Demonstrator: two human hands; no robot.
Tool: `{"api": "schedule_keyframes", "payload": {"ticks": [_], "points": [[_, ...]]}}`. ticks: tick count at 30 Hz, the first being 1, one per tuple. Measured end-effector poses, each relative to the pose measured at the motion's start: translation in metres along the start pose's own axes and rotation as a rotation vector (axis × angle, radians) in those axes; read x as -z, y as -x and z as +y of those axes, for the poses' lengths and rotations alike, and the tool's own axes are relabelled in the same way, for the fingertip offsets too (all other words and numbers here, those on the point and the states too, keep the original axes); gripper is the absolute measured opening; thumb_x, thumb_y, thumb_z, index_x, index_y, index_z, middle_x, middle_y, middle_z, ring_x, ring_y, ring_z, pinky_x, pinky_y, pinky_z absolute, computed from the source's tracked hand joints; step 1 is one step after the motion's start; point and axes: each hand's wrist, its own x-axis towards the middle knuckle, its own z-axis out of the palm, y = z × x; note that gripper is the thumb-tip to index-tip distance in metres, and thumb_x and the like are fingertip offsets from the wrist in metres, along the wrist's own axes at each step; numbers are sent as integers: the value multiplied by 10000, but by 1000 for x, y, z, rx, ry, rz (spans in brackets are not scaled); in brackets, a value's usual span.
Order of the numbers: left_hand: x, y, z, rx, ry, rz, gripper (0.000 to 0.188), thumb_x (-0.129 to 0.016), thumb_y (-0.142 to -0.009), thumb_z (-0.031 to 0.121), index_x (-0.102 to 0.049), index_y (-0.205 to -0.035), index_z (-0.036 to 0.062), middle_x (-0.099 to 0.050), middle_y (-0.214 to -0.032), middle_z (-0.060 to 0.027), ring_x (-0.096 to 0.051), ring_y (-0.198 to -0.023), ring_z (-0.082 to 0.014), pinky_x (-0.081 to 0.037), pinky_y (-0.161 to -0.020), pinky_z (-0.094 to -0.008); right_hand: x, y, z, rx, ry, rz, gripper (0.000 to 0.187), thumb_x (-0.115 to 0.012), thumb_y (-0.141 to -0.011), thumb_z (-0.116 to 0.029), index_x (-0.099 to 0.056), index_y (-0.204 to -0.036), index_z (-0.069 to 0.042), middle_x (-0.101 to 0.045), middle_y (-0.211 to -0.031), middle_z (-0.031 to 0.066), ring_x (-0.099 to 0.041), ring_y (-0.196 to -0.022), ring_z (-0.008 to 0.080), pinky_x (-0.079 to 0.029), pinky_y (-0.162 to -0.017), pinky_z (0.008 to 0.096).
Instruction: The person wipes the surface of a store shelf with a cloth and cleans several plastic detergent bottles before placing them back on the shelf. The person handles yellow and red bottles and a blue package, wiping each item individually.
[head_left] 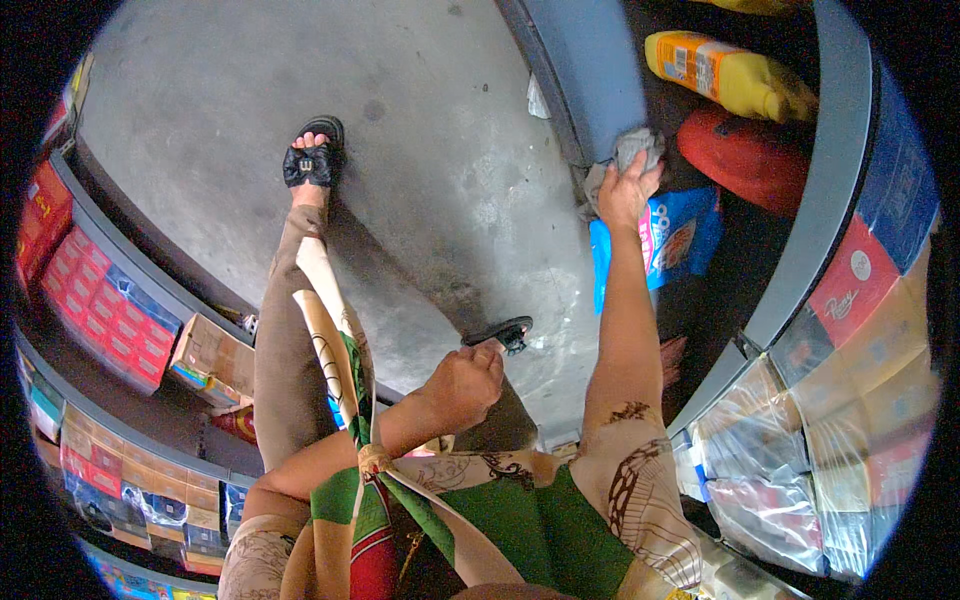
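My right hand (630, 190) reaches far forward on the right, with its fingers closed over a crumpled grey cloth (638, 147). The cloth lies against the end of a blue-grey shelf board (597, 70). Right beside that hand is a blue plastic bag (690, 225) with white and pink print, partly covered by my wrist and forearm. My left hand (465, 385) is curled into a fist in front of my body, near my knee. Nothing sticks out of its fingers.
A yellow bottle (735, 78) lies on its side by a red rounded package (745, 160) on the dark lower shelf. Plastic-wrapped cartons (770, 510) fill the right side. Shelves with red boxes (110, 310) and a brown carton (212, 358) stand left. Grey concrete floor (430, 130) lies between.
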Motion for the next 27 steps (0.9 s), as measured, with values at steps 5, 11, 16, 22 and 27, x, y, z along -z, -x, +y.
{"api": "schedule_keyframes", "payload": {"ticks": [5, 11, 16, 22, 27], "points": [[18, -7, 1, 36, 76, -25, 468, -608, -687, 155, -490, -1024, -147, -545, -936, -252, -577, -793, -309, -492, -702, -367, 49, -48, 26, -209, -585, -348, 486, -514, -845, -301, -438, -1204, 18, -480, -1187, 239, -457, -1093, 374, -381, -898, 433], [8, -15, 2, 81, 149, 45, 497, -600, -732, 218, -461, -1077, -111, -537, -934, -241, -544, -809, -332, -471, -697, -372, 137, -70, -8, -748, -1808, 436, 353, -555, -818, -171, -521, -1094, 47, -590, -1042, 166, -557, -956, 283, -431, -828, 355], [23, -16, 5, 66, 113, 13, 506, -636, -704, 222, -483, -1007, -154, -525, -989, -267, -542, -903, -344, -472, -768, -369, 115, -129, 18, -603, -1518, 424, 369, -555, -797, -189, -522, -1067, 61, -589, -1035, 183, -558, -938, 302, -427, -832, 372], [13, -2, 5, 103, 179, 85, 604, -691, -643, 264, -477, -1023, -153, -502, -1051, -300, -562, -866, -360, -515, -653, -375, 16, -143, 3, -290, -772, 236, 390, -554, -772, -209, -523, -1035, 77, -589, -1026, 203, -559, -915, 326, -422, -837, 392], [21, -1, 1, 103, 111, 131, 576, -691, -636, 246, -487, -1010, -142, -490, -1071, -306, -567, -844, -353, -513, -701, -380, 48, -104, -28, -194, -378, -214, 446, -501, -803, -285, -501, -1082, 62, -542, -1090, 261, -493, -1042, 405, -389, -903, 421]]}}
